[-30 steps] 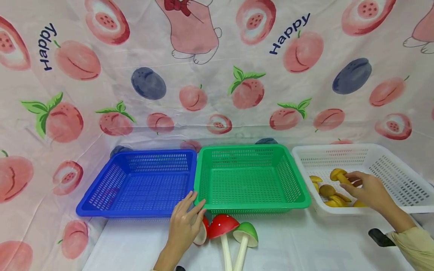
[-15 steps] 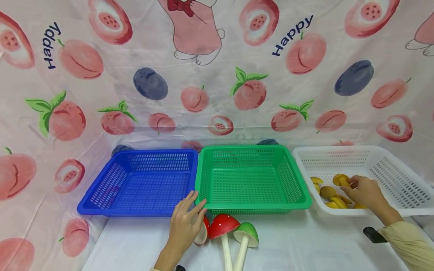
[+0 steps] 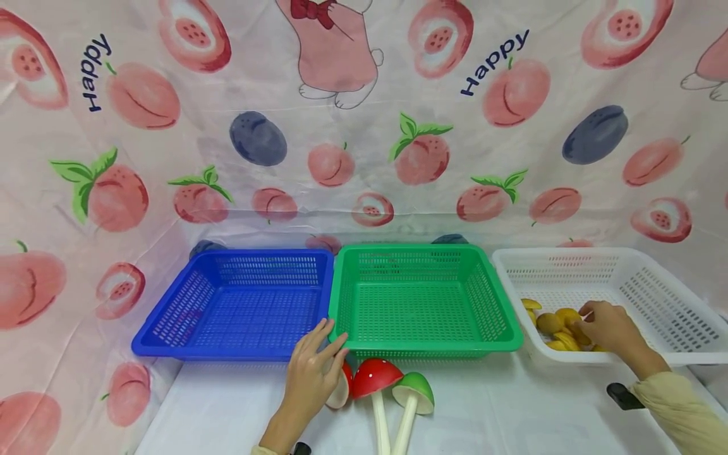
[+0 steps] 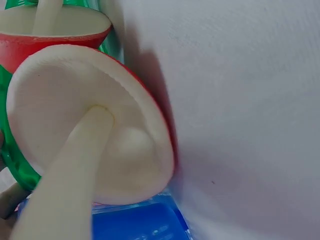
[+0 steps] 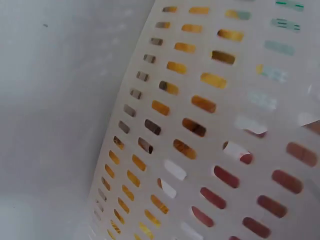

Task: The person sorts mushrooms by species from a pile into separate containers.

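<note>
In the head view my left hand lies with extended fingers at the neighbouring corners of the blue basket and green basket. Beside it is a partly covered red toy mushroom; its pale underside and stem fill much of the left wrist view. My right hand reaches into the white basket, thumb and fingers pinching a yellow mushroom low among several others, such as a round brownish-yellow cap. The right wrist view shows only the basket's slotted wall, with yellow behind it.
A red mushroom with white spots and a green-capped mushroom lie on the white table before the green basket. Behind the row of three baskets hangs a peach-printed cloth.
My right hand has lowered the yellow mushroom onto the others in the white basket. The left hand has stayed in place. The head view has shifted slightly.
</note>
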`<state>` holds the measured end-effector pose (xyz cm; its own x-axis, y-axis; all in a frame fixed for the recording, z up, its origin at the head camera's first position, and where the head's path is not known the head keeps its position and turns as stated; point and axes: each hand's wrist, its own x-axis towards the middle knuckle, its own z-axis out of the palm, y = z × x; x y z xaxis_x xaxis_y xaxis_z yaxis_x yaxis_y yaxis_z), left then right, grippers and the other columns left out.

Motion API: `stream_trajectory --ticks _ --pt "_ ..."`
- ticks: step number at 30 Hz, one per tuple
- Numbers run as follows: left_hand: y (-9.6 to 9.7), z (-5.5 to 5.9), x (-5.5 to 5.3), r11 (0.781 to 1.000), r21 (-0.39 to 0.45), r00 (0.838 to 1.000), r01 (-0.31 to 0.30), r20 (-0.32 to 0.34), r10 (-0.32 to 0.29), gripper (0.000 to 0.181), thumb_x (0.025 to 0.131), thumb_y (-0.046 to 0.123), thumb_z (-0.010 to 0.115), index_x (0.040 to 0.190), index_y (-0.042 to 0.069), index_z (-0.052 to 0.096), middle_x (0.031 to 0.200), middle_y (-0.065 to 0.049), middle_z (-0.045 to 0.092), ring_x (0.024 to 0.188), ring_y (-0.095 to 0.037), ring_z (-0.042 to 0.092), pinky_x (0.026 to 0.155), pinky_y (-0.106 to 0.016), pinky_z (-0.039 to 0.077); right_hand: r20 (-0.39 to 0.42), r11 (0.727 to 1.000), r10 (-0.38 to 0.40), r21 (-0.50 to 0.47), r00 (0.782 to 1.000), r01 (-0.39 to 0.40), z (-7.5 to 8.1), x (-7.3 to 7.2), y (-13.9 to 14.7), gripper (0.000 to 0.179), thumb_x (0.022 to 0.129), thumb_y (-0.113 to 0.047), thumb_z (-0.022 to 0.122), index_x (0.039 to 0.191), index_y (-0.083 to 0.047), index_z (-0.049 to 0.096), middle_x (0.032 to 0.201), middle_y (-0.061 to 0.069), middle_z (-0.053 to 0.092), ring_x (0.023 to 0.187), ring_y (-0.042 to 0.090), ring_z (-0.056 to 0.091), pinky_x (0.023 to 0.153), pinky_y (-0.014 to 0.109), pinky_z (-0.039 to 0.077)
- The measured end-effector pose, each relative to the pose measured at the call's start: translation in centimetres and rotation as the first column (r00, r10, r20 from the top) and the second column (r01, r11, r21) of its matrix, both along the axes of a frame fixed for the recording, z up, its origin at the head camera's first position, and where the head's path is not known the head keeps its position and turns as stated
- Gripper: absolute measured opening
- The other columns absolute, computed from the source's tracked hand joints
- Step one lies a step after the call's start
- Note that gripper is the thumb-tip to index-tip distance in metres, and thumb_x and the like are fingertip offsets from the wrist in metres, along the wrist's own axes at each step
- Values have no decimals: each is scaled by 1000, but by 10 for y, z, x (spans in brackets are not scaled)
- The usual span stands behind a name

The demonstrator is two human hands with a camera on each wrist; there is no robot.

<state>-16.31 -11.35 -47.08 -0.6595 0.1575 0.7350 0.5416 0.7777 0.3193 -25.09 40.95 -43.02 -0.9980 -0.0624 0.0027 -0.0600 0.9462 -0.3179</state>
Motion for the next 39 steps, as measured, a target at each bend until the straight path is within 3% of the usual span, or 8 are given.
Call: stream_trajectory --ticks 3,6,11,16,19,26,32,39 --pt "0 3 1 1000 -1 999 -1 33 1 26 78 22 66 102 13 68 120 -13 54 116 -29 44 89 -50 39 -32 1000 13 -23 999 -14 3 6 -5 32 77 -15 62 94 11 56 78 22 58 64 28 54 51 37 47" --pt "-1 7 1 1000 -5 998 0 64 0 26 77 23 67 101 13 68 120 -13 53 117 -28 44 87 -51 40 -128 998 41 -48 991 -48 10 15 -17 29 77 -15 63 93 8 58 81 22 59 66 29 55 52 38 47" --pt "-5 13 3 1000 -11 992 24 121 -22 26 77 19 68 102 13 67 122 -13 52 118 -28 42 89 -54 37 -325 988 91 -90 941 -126 21 30 -48 26 77 -14 65 95 4 59 87 22 61 75 36 56 57 48 46" --pt "-5 20 8 1000 4 987 17 161 -18 26 75 13 69 100 11 68 122 -13 52 119 -30 41 89 -55 36 -405 961 157 -147 901 -233 25 44 -83 35 82 -21 61 109 1 55 105 23 56 89 40 54 69 56 43" --pt "-2 27 13 999 33 984 10 178 -16 26 75 10 68 100 11 67 122 -11 52 120 -29 39 87 -50 40 -396 951 193 -148 898 -270 22 48 -100 44 84 -26 59 118 0 50 118 23 49 102 42 48 78 59 38" --pt "12 39 37 989 118 976 86 191 -108 26 76 8 64 102 10 65 124 -3 49 119 -25 41 86 -39 44 -278 963 189 -137 942 -234 3 58 -127 65 88 -39 50 131 7 33 134 27 29 121 43 28 88 59 30" --pt "26 37 60 979 164 978 124 148 -149 29 69 3 69 97 12 66 113 -2 56 101 -20 55 77 -29 50 -341 970 200 -65 919 -235 -9 58 -132 60 90 -36 47 128 10 37 136 27 26 126 39 21 87 59 32" --pt "42 18 73 966 135 968 220 92 -234 35 60 1 72 93 9 66 98 -3 61 84 -14 59 74 -14 45 -380 969 234 14 895 -248 -13 55 -134 56 92 -33 43 129 8 36 136 26 28 130 33 17 91 54 31"
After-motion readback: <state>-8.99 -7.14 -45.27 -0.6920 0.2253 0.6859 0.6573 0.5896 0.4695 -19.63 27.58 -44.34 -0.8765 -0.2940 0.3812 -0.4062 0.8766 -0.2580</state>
